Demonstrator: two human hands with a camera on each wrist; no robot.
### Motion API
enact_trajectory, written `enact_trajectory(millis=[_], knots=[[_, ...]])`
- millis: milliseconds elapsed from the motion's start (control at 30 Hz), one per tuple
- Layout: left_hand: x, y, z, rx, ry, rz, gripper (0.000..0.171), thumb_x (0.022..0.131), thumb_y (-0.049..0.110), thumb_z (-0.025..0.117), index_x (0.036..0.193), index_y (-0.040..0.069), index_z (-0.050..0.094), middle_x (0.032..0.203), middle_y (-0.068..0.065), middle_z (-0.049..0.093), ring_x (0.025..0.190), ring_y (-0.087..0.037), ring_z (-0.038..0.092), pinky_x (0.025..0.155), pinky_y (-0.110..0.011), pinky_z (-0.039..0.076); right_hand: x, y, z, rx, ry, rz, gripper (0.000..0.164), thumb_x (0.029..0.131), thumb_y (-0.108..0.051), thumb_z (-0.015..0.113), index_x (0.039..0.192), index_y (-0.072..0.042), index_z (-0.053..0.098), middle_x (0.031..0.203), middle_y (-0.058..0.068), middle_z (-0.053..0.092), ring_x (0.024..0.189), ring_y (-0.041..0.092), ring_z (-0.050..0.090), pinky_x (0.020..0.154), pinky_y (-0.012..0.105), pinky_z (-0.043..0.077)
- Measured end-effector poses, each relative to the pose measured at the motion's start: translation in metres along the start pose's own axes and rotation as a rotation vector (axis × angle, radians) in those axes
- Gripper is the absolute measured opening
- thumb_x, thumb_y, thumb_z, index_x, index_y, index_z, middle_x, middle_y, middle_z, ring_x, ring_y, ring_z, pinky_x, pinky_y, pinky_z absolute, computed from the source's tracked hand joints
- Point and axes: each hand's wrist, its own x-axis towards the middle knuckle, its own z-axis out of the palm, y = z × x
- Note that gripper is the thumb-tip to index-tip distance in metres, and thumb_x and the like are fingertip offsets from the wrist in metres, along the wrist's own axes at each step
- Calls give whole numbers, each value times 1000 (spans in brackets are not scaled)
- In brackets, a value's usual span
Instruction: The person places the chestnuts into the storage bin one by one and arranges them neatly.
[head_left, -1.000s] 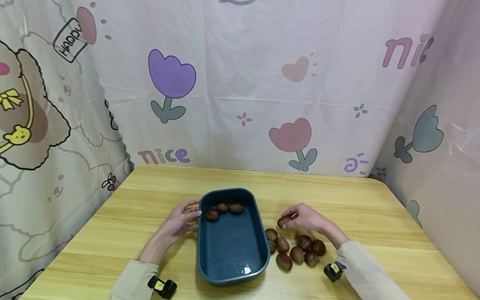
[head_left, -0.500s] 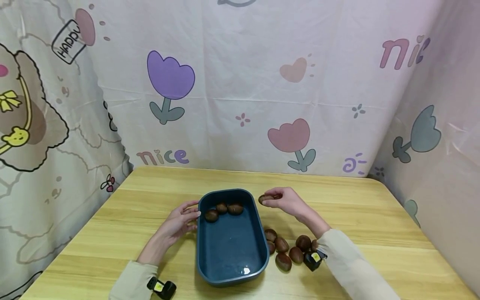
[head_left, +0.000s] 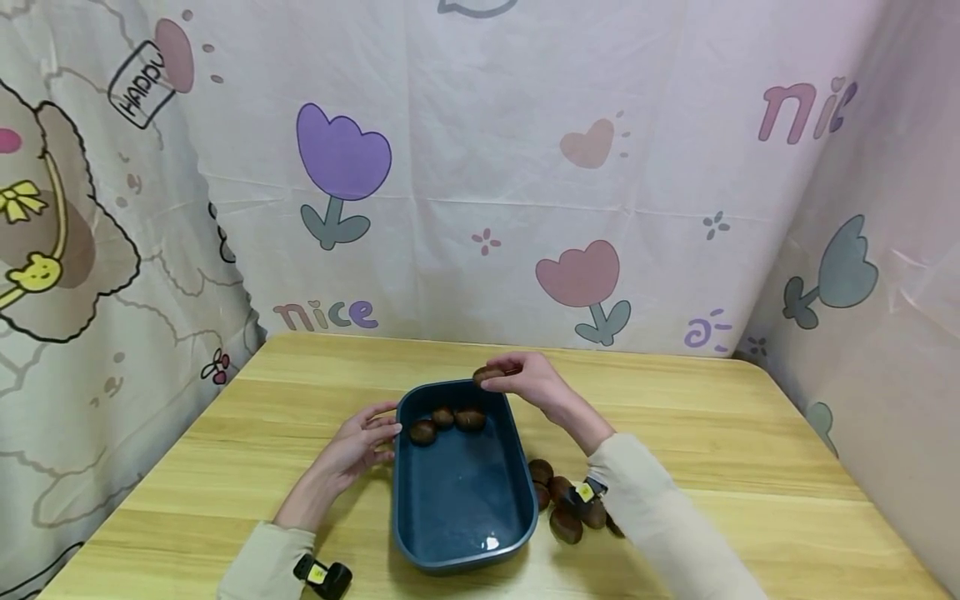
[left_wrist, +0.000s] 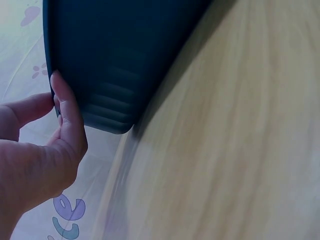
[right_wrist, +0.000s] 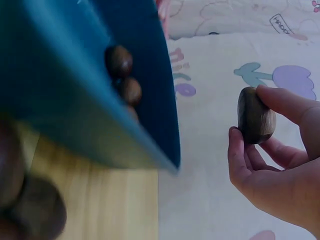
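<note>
A dark blue plastic tub (head_left: 465, 500) stands on the wooden table, with three brown chestnuts (head_left: 444, 418) at its far end. My left hand (head_left: 356, 446) holds the tub's left rim, its fingers against the outer wall. In the left wrist view, thumb and finger of that left hand (left_wrist: 47, 160) meet the rim near the tub's corner. Over the tub's far right corner, my right hand (head_left: 528, 383) pinches another chestnut (head_left: 486, 377). The right wrist view shows this chestnut (right_wrist: 256, 116) upright between thumb and fingertips, clear of the tub (right_wrist: 145, 140).
Several more chestnuts (head_left: 566, 525) lie on the table right of the tub, partly hidden by the right sleeve (head_left: 660, 508) and its wrist camera (head_left: 588, 492). A printed curtain (head_left: 465, 167) hangs behind the table (head_left: 712, 433) and along its sides.
My right hand has lifted a chestnut from the table beside the pile and carried it left and away from me, to above the tub's far rim. The left hand stays in place.
</note>
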Motion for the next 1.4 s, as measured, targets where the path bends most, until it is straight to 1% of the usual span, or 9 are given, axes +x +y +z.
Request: enact_trajectory(millis=[300,467,567,700,800,933,1133,1333,1400], knots=[[0,-1,0,8,2,2,51,98,6,54,142,-4,30,96,-1,56,79,-9,56,66,-26,50,19,-5,35,135,4,-17,34,86,-9,73,117,4,66,107,12,67,93,20,62,86,34,50],[1,-2,-1,9,-2,0,52,98,6,53,143,-4,29,97,-2,57,79,-10,57,67,-26,50,27,-1,50,220,-32,-35,32,87,-6,71,115,6,65,105,14,67,88,18,62,90,43,49],[1,-2,-1,13,-7,-1,52,99,6,53,143,-5,29,97,-2,57,80,-10,57,67,-27,50,30,4,57,252,-33,-31,31,86,-5,72,114,7,65,104,15,67,87,18,62,88,41,51],[1,-2,-1,15,-11,-1,52,99,7,53,143,-5,28,97,-2,57,81,-11,57,68,-27,50,32,10,64,173,-11,-8,32,84,-9,74,113,5,67,103,13,68,88,19,60,83,31,50],[2,-2,-1,19,-12,0,52,99,7,53,143,-5,28,98,-3,56,82,-12,57,69,-27,50,34,13,69,77,-10,21,34,82,-13,78,112,2,69,99,10,68,86,19,59,79,31,48],[1,-2,-1,17,-6,-4,52,98,6,53,143,-5,29,98,-3,56,82,-11,57,69,-27,50,34,18,75,13,-35,77,37,80,-17,80,111,-1,70,95,7,67,83,19,58,75,31,48],[1,-1,0,-6,-9,5,51,98,4,53,142,-6,30,97,-2,57,81,-11,57,68,-27,50,31,22,76,-58,-102,80,34,80,-19,80,109,-2,70,92,5,67,79,17,59,72,30,50],[1,-1,-1,-10,-10,2,51,98,3,53,142,-5,30,97,-3,56,80,-10,57,67,-26,50,30,25,79,-97,-195,82,31,80,-14,80,107,0,71,91,6,67,74,16,63,72,35,55],[0,-1,-1,-9,-7,1,50,98,3,52,142,-5,30,97,-3,56,80,-10,57,67,-26,50,31,27,82,-134,-212,75,31,80,-13,80,105,1,71,90,5,66,73,16,62,70,33,55]])
